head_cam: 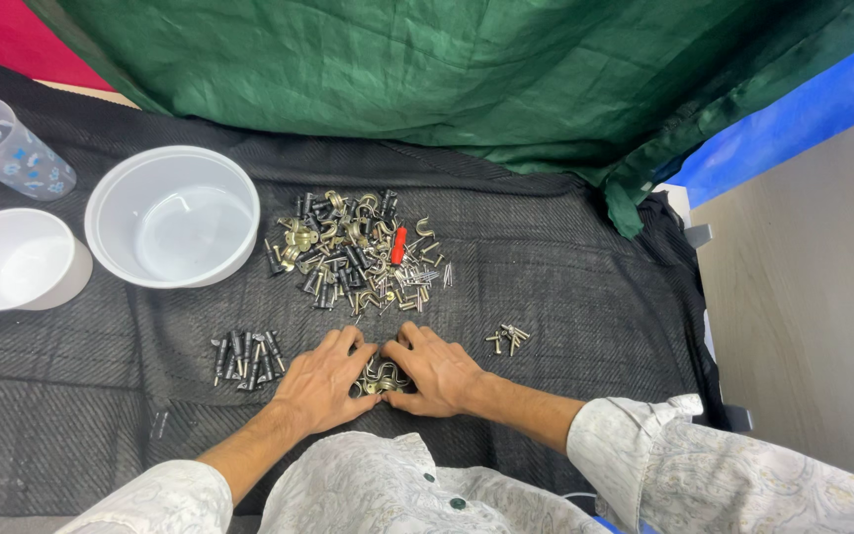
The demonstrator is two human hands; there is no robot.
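Both hands flat-ish on the black woven mat [565,297], palms down, fingers loosely curled inward. Left hand [323,381] and right hand [437,374] sit side by side, fingertips nearly meeting over a small cluster of brass hook-shaped clips [380,378] between them. Fingers touch or cup the cluster; can't tell if any piece is actually pinched, the hands cover most of it.

Main mixed pile of hardware [353,255] lies just beyond the hands: brass clips, dark bolts, small screws, one red plastic piece [398,245] in it.

Sorted groups: row of dark bolts [246,358] just left of the left hand, small bunch of screws [508,338] to the right of the right hand.

Far left: large white round bowl [172,216], smaller white bowl [14,259], clear cup with blue pattern [7,148] lying on its side. Green cloth [467,79] drapes across the back.
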